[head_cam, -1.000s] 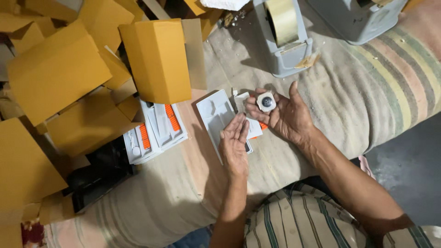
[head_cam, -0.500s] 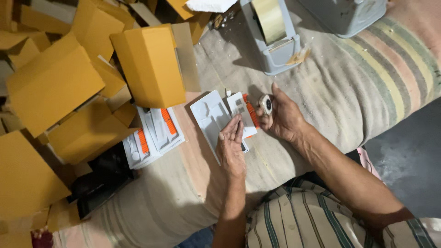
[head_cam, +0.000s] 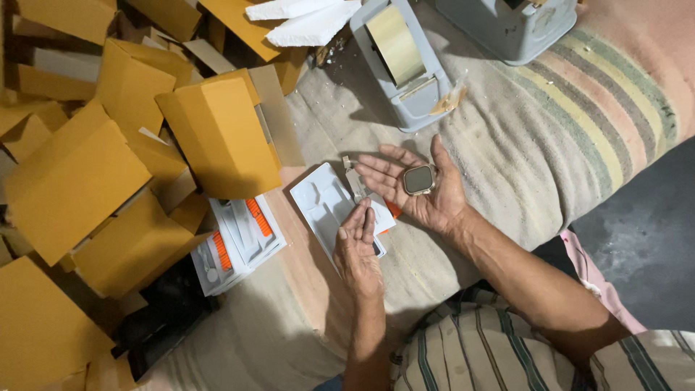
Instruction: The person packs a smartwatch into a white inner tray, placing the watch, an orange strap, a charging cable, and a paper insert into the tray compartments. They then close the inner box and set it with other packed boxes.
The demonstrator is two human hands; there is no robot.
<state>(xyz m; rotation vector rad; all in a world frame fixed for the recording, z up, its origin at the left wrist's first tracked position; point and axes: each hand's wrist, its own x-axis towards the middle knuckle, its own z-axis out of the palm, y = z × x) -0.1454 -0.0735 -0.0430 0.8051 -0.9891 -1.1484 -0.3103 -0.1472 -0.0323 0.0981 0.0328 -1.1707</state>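
The person's right hand (head_cam: 416,190) lies palm up with the fingers spread and loosely straight, over a beige cloth-covered surface (head_cam: 507,145). A small rounded-square watch body with a dark face and pale metal rim (head_cam: 418,179) rests flat in the middle of that open palm, not pinched by any finger. Just left of it, the left hand (head_cam: 356,246) is held flat with its fingers together, palm down, touching the near end of a white moulded plastic tray (head_cam: 326,204) that lies on the cloth. A slim pale strap-like piece (head_cam: 353,177) sits at the tray's far right edge, beside the right fingertips; whether it touches them cannot be told. An orange strip (head_cam: 393,210) peeks out from under the right hand.

Further left lie two more white trays holding orange bands (head_cam: 239,235), side by side. Beyond them, to the left and far left, is a heap of mustard-yellow cardboard boxes (head_cam: 94,174), one of them (head_cam: 221,134) standing open just far of the trays. At the far side stands a grey tape dispenser with a tan roll (head_cam: 399,58), with white foam pieces (head_cam: 304,20) to its left and a grey box-shaped device (head_cam: 514,25) to its right. Nearest the viewer is the person's striped shirt (head_cam: 492,355).
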